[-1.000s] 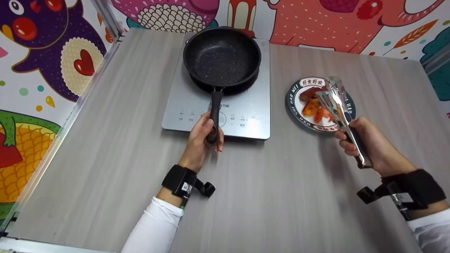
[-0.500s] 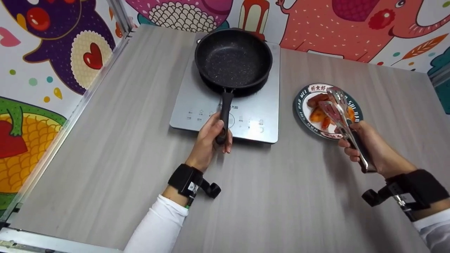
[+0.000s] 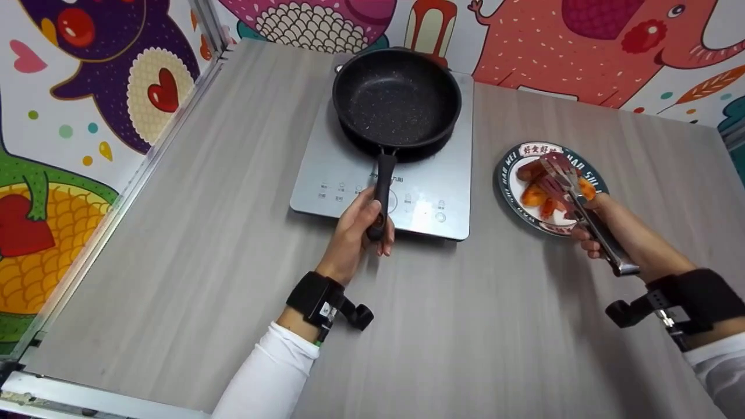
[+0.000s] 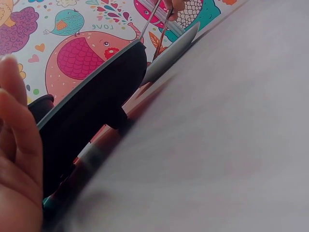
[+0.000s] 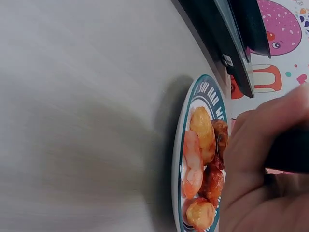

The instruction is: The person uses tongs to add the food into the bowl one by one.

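Note:
My left hand (image 3: 354, 235) grips the handle of a black speckled frying pan (image 3: 398, 102), the thumb lying on top. The pan sits over a silver induction cooker (image 3: 326, 169) and holds no food. In my right hand (image 3: 631, 238) is a pair of metal food tongs (image 3: 605, 238) with dark grips, its slotted ends overlapping the food on a round plate (image 3: 507, 195). The plate has a dark green lettered rim. On it, the right wrist view shows a shrimp (image 5: 192, 166), a yellow-brown piece (image 5: 203, 133) and several browned pieces. The fingers hide part of the plate there.
A grey wood-grain table (image 3: 442, 337) carries the cooker and the plate, with the plate to the cooker's right. Painted cartoon panels (image 3: 535, 46) stand along the back and left. A metal frame rail (image 3: 116, 209) edges the left side.
My right hand has brought the tongs down closer over the food, and the ends look nearer each other. The left hand keeps its grip on the pan handle. The head view has shifted slightly.

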Action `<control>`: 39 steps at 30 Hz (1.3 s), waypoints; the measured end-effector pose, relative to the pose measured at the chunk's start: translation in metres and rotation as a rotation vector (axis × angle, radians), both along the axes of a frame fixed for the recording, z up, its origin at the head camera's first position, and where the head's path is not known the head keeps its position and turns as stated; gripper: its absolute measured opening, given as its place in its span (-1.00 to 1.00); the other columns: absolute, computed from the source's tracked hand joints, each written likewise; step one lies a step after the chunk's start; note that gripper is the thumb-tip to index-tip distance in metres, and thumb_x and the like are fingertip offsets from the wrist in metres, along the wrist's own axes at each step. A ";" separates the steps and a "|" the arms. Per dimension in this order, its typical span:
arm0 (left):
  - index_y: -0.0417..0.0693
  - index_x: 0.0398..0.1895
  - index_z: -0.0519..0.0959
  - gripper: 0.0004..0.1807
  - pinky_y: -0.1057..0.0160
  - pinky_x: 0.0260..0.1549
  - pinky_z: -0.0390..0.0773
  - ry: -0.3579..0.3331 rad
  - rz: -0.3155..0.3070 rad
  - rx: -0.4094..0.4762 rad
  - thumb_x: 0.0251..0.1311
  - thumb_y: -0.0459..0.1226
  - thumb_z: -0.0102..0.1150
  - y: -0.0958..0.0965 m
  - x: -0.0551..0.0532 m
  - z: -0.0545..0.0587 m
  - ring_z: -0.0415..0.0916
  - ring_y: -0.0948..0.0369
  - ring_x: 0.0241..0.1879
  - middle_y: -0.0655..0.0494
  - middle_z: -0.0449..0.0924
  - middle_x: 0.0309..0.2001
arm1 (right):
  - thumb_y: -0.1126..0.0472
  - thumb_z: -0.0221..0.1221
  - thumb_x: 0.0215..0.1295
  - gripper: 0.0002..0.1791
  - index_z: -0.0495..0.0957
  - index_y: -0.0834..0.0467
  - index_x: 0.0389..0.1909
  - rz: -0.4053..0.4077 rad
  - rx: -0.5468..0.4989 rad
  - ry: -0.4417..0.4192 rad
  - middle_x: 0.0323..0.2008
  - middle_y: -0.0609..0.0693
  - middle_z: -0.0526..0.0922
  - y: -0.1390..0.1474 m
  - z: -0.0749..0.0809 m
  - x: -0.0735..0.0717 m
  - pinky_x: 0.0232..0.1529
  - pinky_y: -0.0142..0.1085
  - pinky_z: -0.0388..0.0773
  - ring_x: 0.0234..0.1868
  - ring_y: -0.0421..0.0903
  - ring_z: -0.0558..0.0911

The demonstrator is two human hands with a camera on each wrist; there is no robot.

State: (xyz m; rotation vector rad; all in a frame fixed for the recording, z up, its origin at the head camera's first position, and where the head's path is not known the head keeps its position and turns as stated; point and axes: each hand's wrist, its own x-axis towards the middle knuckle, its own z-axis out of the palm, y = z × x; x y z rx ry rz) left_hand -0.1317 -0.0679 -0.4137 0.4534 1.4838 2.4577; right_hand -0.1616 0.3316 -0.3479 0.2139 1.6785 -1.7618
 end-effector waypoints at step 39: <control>0.03 0.27 0.13 -0.53 0.23 -0.71 0.35 0.000 0.018 -0.041 0.32 -0.09 -0.24 0.001 0.000 -0.001 0.38 0.13 -0.69 -0.01 0.47 -0.56 | 0.15 -0.38 0.41 -0.66 0.27 0.32 -0.21 0.058 0.058 0.063 -0.65 -0.05 0.40 0.000 -0.014 -0.035 -0.72 -0.39 0.37 -0.73 -0.17 0.38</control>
